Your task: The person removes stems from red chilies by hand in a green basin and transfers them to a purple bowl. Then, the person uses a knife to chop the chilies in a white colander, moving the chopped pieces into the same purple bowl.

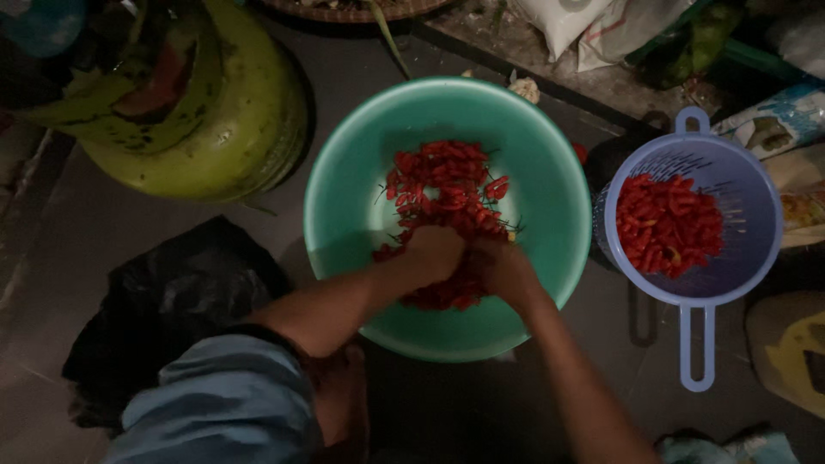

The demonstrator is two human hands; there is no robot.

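Both forearms angled in over the green basin (pixel 344 172); left hand (pixel 434 251) and right hand (pixel 503 268) side by side, curled down into the red chillies (pixel 447 185) heaped inside. Cannot tell what either grips. Just right: lilac colander (pixel 756 198) with more chillies.

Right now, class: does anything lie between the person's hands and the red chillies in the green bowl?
Nothing visible does. Both the left hand and right hand are already down in the red chillies inside the green bowl.
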